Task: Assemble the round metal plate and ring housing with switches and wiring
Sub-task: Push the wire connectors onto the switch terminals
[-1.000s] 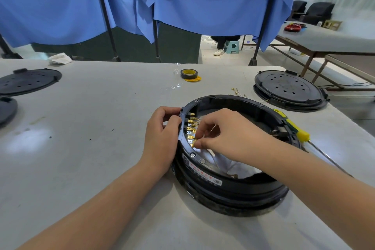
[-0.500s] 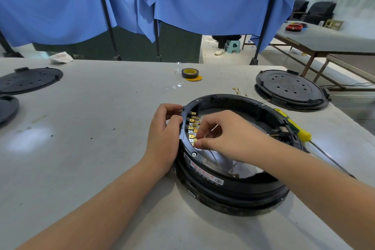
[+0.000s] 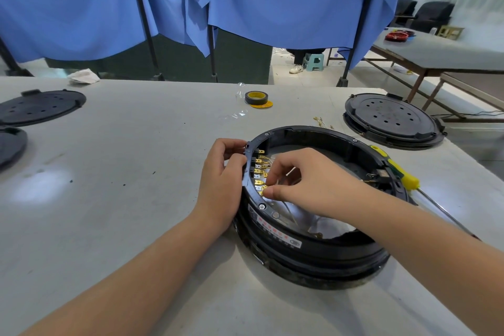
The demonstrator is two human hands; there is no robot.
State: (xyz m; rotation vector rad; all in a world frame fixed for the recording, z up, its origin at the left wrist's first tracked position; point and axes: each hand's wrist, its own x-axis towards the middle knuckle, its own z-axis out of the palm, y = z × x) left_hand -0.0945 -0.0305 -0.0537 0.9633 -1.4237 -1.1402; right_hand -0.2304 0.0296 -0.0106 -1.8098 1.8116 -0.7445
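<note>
- While you look down through the head camera, the round black plastic ring housing (image 3: 313, 243) sits on the pale grey table (image 3: 122, 172), right of centre; inside its left wall runs a row of small brass spade terminals (image 3: 259, 172).
- Your left hand (image 3: 222, 185) rests against the housing's outer left wall, fingers curled and gripping the rim there; your right hand (image 3: 308, 185) reaches inside, thumb and fingertips pinching at the lowest terminals; whether a wire is held I cannot tell.
- A yellow-handled screwdriver (image 3: 401, 172) lies across the housing's right rim; a black perforated round lid (image 3: 392, 120) lies beyond; a roll of black tape with yellow core (image 3: 256, 97) stands farther back.
</note>
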